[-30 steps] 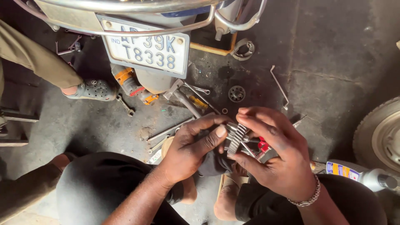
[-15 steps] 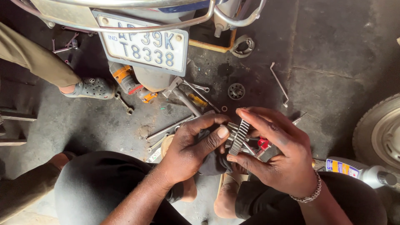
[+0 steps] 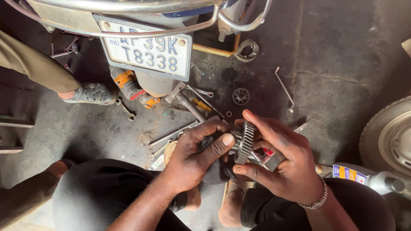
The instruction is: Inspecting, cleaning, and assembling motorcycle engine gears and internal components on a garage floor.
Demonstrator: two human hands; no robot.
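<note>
A steel toothed gear wheel (image 3: 245, 142) on a short shaft stands edge-on between my two hands, above my knees. My right hand (image 3: 280, 161) wraps around it from the right, fingers over the top and thumb beneath. My left hand (image 3: 193, 157) presses in from the left, thumb against the gear's hub, and also grips a dark part that is mostly hidden by its fingers. A small red object (image 3: 268, 152) shows under my right hand.
The rear of a scooter with a white number plate (image 3: 146, 50) is ahead. Spanners (image 3: 201, 91), a screwdriver, rods, a small sprocket (image 3: 240, 96) and a ring part (image 3: 248, 49) lie on the oily floor. Another person's grey shoe (image 3: 93, 92) is left; a tyre (image 3: 388, 136) and bottle (image 3: 368, 179) are right.
The gear has turned edge-on and sits a little higher between my hands. My right fingers have spread over its top. The view has shifted slightly toward the scooter.
</note>
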